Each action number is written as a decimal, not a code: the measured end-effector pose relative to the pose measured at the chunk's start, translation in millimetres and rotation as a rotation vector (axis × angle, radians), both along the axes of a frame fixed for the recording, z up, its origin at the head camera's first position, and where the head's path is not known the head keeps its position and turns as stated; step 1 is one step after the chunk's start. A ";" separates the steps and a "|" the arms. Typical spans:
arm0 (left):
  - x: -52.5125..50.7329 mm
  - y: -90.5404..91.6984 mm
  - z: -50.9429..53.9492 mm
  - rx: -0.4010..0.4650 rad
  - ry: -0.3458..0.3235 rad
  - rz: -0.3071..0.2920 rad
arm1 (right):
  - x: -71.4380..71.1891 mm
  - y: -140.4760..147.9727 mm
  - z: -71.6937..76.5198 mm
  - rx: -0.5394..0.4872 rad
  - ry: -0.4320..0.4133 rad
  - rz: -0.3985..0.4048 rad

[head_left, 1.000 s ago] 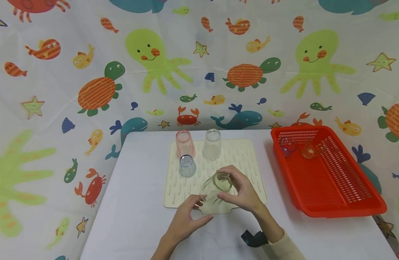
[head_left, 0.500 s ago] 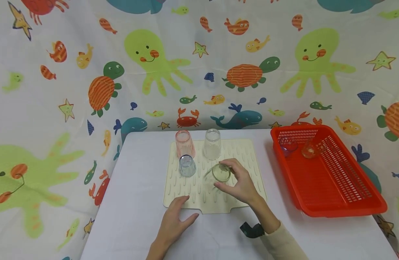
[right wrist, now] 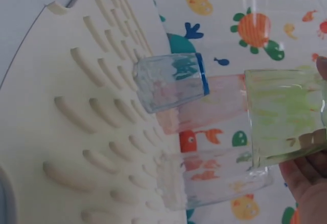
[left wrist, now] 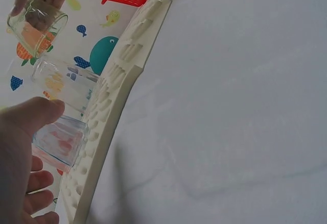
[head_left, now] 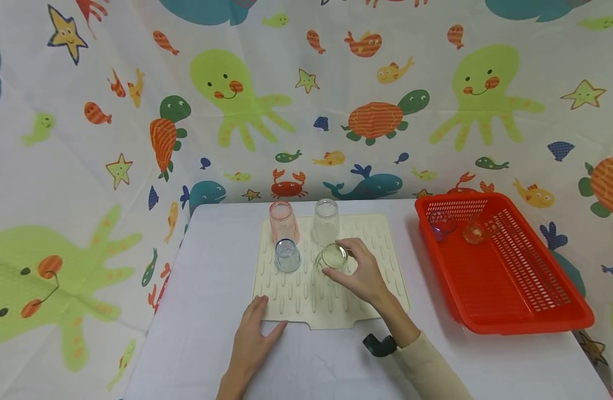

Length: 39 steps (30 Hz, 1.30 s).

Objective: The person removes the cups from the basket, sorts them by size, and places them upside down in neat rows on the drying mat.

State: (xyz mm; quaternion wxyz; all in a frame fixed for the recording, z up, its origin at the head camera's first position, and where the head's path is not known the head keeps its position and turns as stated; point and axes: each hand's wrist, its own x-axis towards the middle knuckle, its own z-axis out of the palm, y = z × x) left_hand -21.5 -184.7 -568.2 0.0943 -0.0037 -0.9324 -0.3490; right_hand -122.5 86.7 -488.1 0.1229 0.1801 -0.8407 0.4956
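My right hand [head_left: 358,272] grips a green-tinted glass [head_left: 335,256] between thumb and fingers; both wrist views show the glass held up off the cream drying mat [head_left: 331,311]. On the mat stand a small blue-rimmed glass [head_left: 287,256], a pink glass [head_left: 284,223] behind it and a tall clear glass [head_left: 326,222] directly behind the green one. In the right wrist view the green glass [right wrist: 286,117] overlaps the others. My left hand [head_left: 249,339] holds nothing, its fingers relaxed by the mat's front left corner.
To the right, a red plastic basket [head_left: 506,328] holds a purple glass [head_left: 442,223] and an orange glass [head_left: 478,230] at its back end. A white cloth [head_left: 201,278] covers the table, with a sea-animal patterned curtain [head_left: 306,128] behind.
My right hand has carried the green glass back and slightly left, toward the tall clear glass. Drawing away from the green glass, my left hand has moved left.
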 end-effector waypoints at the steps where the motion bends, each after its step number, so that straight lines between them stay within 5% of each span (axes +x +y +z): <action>1: 0.0 -1.3 -0.7 -0.002 -0.007 0.006 | -0.9 -1.1 -1.0 0.001 -0.008 -0.010; 16: -6.5 -14.6 -8.3 -0.065 -0.265 0.042 | -20.4 -11.3 -22.5 0.014 -0.151 -0.114; 39: -7.6 -12.7 -13.1 -0.121 -0.301 0.061 | -37.7 -25.1 -51.3 0.059 -0.264 -0.183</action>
